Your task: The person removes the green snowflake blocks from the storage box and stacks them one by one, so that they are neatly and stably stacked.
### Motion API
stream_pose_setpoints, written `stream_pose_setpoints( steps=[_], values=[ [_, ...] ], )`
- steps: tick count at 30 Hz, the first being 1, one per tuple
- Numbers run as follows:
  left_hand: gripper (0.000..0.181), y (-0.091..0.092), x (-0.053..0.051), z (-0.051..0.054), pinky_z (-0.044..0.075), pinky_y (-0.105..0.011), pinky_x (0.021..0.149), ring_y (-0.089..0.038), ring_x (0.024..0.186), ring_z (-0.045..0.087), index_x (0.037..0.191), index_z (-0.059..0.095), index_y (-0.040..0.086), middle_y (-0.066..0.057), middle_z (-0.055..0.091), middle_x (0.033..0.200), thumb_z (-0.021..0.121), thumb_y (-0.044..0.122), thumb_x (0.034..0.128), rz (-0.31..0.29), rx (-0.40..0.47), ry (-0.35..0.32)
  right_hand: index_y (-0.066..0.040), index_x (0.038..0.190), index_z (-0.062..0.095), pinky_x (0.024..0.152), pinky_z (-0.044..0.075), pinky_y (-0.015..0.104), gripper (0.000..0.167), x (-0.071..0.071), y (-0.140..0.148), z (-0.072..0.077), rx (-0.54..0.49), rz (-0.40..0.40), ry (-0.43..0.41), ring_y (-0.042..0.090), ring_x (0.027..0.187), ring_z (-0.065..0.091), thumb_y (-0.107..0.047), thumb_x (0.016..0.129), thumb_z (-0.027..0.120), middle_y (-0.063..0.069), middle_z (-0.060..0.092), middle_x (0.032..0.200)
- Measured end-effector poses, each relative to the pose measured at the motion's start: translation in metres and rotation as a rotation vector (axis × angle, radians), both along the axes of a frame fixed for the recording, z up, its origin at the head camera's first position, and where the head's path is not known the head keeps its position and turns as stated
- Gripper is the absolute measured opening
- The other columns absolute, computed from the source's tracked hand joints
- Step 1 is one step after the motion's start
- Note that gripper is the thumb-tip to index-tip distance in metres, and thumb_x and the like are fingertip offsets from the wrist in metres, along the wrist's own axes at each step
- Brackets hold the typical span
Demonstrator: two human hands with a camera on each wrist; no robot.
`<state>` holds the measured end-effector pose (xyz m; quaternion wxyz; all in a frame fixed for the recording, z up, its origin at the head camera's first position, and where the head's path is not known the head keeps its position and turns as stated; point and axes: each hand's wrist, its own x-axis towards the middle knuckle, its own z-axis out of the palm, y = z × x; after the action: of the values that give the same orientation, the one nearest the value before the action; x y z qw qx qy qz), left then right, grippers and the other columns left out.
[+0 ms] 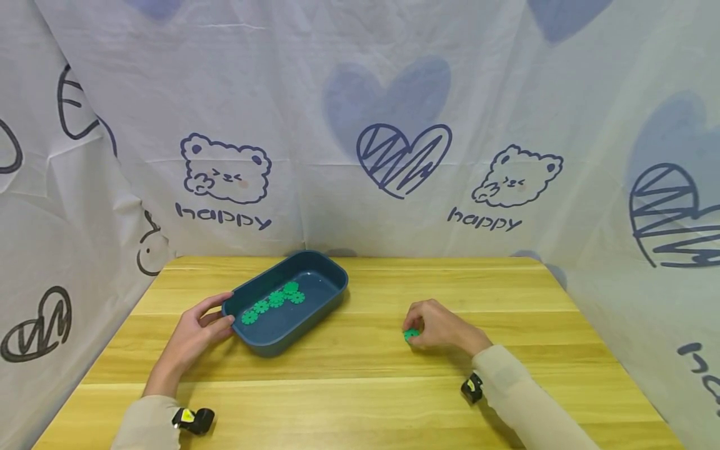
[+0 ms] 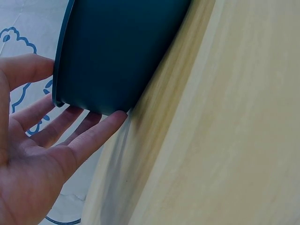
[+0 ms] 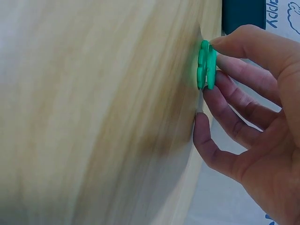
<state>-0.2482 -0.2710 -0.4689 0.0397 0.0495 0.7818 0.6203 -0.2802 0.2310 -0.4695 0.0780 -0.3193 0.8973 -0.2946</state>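
A dark blue rectangular bin (image 1: 285,305) stands at an angle on the table's left half, with several green snowflake discs (image 1: 275,299) lying inside it. My left hand (image 1: 194,332) touches the bin's near left end; in the left wrist view its spread, fairly straight fingers rest against the outer wall (image 2: 112,56) and rim. To the right of the bin, my right hand (image 1: 435,326) pinches a green snowflake disc (image 1: 411,335) at the tabletop. Two green layers (image 3: 206,65) show between thumb and fingers in the right wrist view, close against the table.
The light wood table (image 1: 360,406) ends at a white printed curtain (image 1: 315,125) behind it, and more curtain hangs at both sides. Each wrist carries a small black camera (image 1: 194,420).
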Motion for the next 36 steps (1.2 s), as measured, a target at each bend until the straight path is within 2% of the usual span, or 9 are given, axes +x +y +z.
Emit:
stream_pose_setpoints(
  steps=[11, 17, 23, 36],
  values=[
    [0.065, 0.001, 0.001, -0.001, 0.062, -0.024, 0.090, 0.006, 0.111, 0.060, 0.158, 0.035, 0.000, -0.026, 0.033, 0.160, 0.065, 0.015, 0.1024, -0.002, 0.010, 0.009, -0.011, 0.096, 0.079, 0.076, 0.059, 0.024, 0.010, 0.000, 0.005, 0.001, 0.001, 0.013, -0.003, 0.014, 0.085, 0.066, -0.007, 0.086, 0.078, 0.001, 0.072, 0.097],
    [0.065, 0.001, 0.000, -0.001, 0.062, -0.024, 0.090, 0.007, 0.111, 0.061, 0.158, 0.035, 0.000, -0.025, 0.033, 0.161, 0.065, 0.015, 0.1024, -0.004, 0.021, 0.006, -0.011, 0.100, 0.079, 0.076, 0.060, 0.030, 0.023, 0.000, 0.011, 0.005, 0.024, 0.060, -0.009, 0.018, 0.088, 0.065, 0.000, 0.080, 0.078, 0.002, 0.071, 0.100],
    [0.065, 0.000, 0.000, -0.001, 0.062, -0.024, 0.090, 0.007, 0.111, 0.061, 0.158, 0.034, 0.000, -0.025, 0.033, 0.161, 0.064, 0.014, 0.1024, -0.004, 0.027, 0.003, -0.011, 0.104, 0.078, 0.077, 0.060, 0.027, 0.032, 0.001, 0.011, 0.004, 0.053, 0.080, -0.025, 0.017, 0.089, 0.065, 0.003, 0.075, 0.076, 0.002, 0.069, 0.102],
    [0.066, 0.000, -0.001, -0.001, 0.062, -0.024, 0.089, 0.006, 0.111, 0.061, 0.158, 0.034, 0.000, -0.026, 0.032, 0.161, 0.065, 0.015, 0.1020, -0.005, 0.027, 0.007, -0.011, 0.100, 0.078, 0.076, 0.059, 0.023, 0.026, 0.001, 0.011, 0.001, 0.038, 0.058, -0.013, 0.013, 0.086, 0.065, 0.000, 0.077, 0.079, 0.000, 0.070, 0.097]
  ],
)
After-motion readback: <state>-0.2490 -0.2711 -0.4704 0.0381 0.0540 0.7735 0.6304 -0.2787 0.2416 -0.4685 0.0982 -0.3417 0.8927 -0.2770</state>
